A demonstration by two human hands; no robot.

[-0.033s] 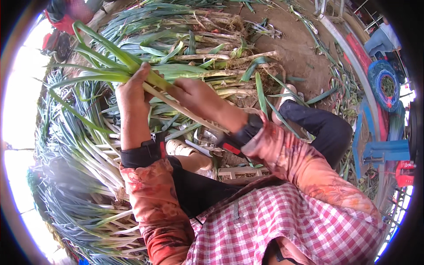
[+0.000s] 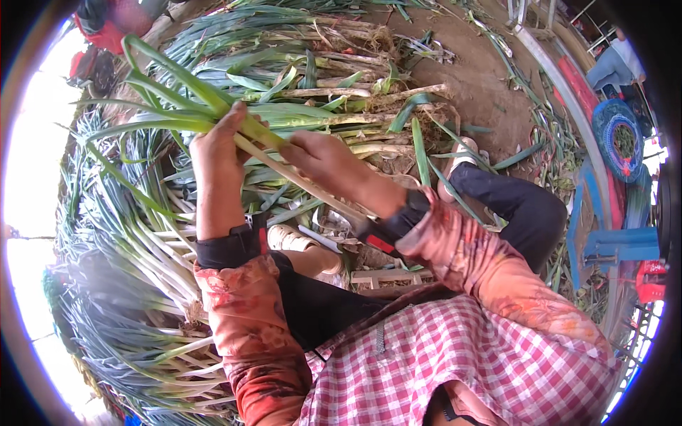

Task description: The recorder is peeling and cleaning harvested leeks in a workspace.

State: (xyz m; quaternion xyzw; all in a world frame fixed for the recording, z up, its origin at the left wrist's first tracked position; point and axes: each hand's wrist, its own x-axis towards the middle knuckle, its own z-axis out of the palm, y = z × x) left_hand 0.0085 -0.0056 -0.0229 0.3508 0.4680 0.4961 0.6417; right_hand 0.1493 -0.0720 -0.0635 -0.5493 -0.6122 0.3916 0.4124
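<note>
My left hand (image 2: 219, 160) is closed around a large green onion (image 2: 294, 176) where its pale stalk meets the green leaves. The leaves fan out to the upper left, and the stalk slants down toward my right wrist, which hides its lower end. My right hand (image 2: 339, 167) pinches a strip of green outer leaf (image 2: 264, 135) that stands a little apart from the stalk. Beneath both hands lie more green onions (image 2: 334, 92), their roots pointing right.
A dense pile of green onions (image 2: 135, 234) covers the left side. Stripped leaves litter the brown ground (image 2: 490, 92). A small wooden stool (image 2: 383, 278) is by my feet. On the right stand a blue metal frame (image 2: 621, 245) and a round blue object (image 2: 616, 138). Other people show at the upper edges.
My right hand has shifted slightly right and down, with its fingers on the leaf strip. The left hand has moved a touch to the right with the green onion.
</note>
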